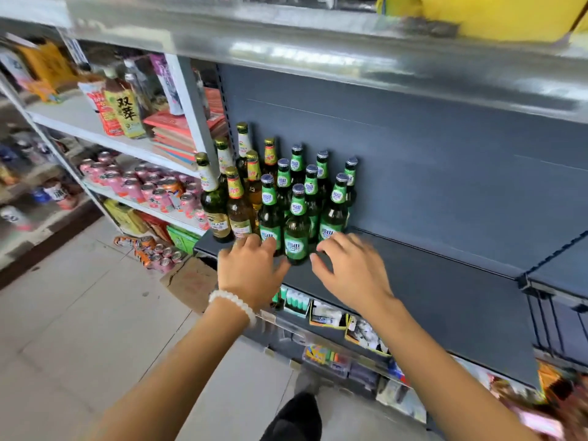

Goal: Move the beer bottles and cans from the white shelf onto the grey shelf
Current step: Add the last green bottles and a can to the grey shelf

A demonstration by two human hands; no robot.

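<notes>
Beer bottles: a tight cluster (280,192) stands upright at the left end of the grey shelf (429,281), against its dark back panel.
Green bottles: the right part of the cluster, green glass with green-and-white labels and silver caps; the front green bottle (297,226) stands nearest the shelf's front edge.
Gold-capped bottles: the left part of the cluster; dark green ones with white neck labels (213,198) and amber ones with red-and-yellow neck labels (237,206).
Left hand (251,268): hovers just left of the front green bottle, at the shelf's front edge; fingers (259,246) spread and relaxed, gripping nothing; whether the tips touch the neighbouring bottle cannot be told. A white bead bracelet (234,303) sits on the wrist.
Right hand (353,268): just right of the front green bottle, blurred, fingers loosely spread, holding nothing.
White shelf (95,128): left of the grey shelf; its upper board carries tea bottles (122,106) and stacked red books (178,135).
Pink cans (143,186): crowded on the white shelf's lower board.
Floor cans (159,253): more cans on the tiled floor below the white shelf, beside a cardboard box (191,281).
Small goods: packets (327,316) on the tier under the grey shelf.
</notes>
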